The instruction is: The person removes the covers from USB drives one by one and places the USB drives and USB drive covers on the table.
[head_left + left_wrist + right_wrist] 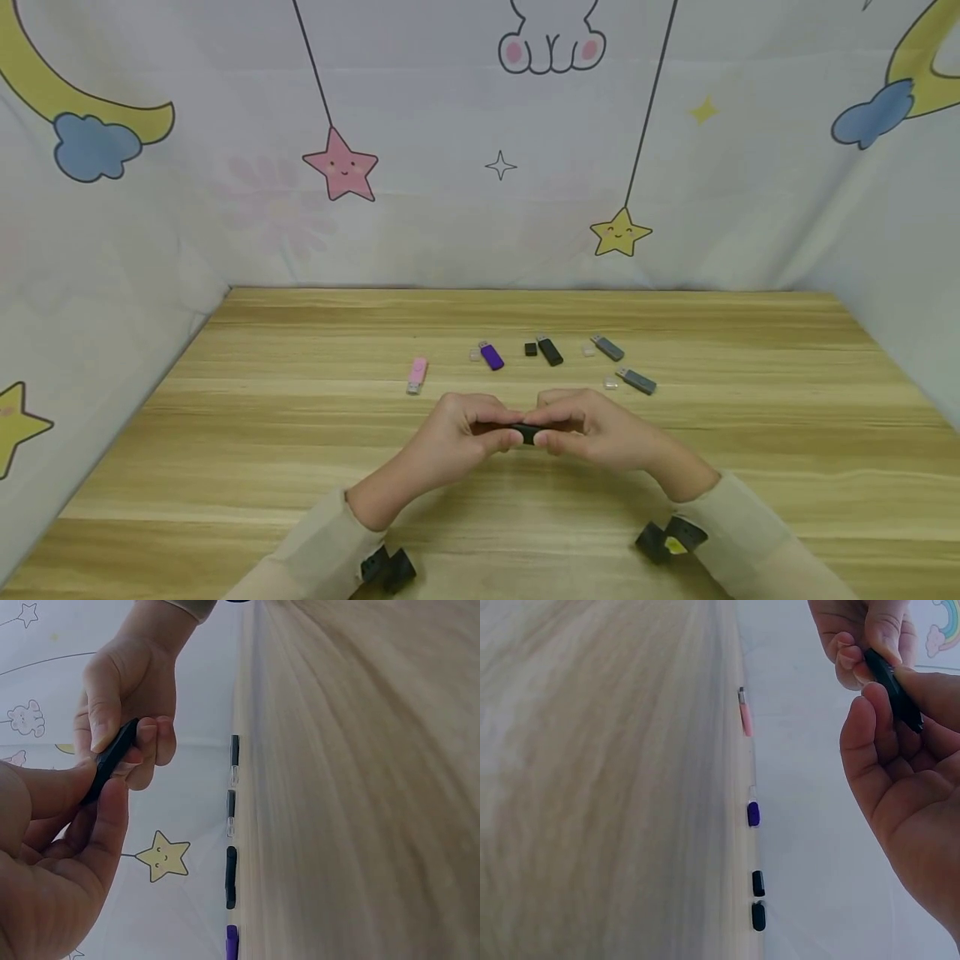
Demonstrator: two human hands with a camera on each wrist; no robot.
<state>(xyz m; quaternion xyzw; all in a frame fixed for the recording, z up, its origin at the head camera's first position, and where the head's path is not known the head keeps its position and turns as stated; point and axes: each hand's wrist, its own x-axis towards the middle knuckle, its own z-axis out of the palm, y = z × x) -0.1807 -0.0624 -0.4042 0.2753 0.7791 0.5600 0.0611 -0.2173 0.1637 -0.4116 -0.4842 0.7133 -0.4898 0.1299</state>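
Both hands meet above the table's middle and pinch one slim black USB stick (527, 432). My left hand (461, 435) holds one end between thumb and fingers, and my right hand (600, 429) grips the other. In the left wrist view the black USB stick (112, 761) slants between the two hands, raised off the table. The right wrist view shows its dark side (895, 691), with fingertips covering parts of it. Whether its cap is on or off I cannot tell.
Beyond the hands on the wooden table (300, 467) lie a pink USB stick (417, 375), a purple one (492, 356), a black one (551, 351) beside a black cap (530, 349), and two grey ones (608, 347) with clear caps (611, 383). A printed cloth (450, 233) stands behind.
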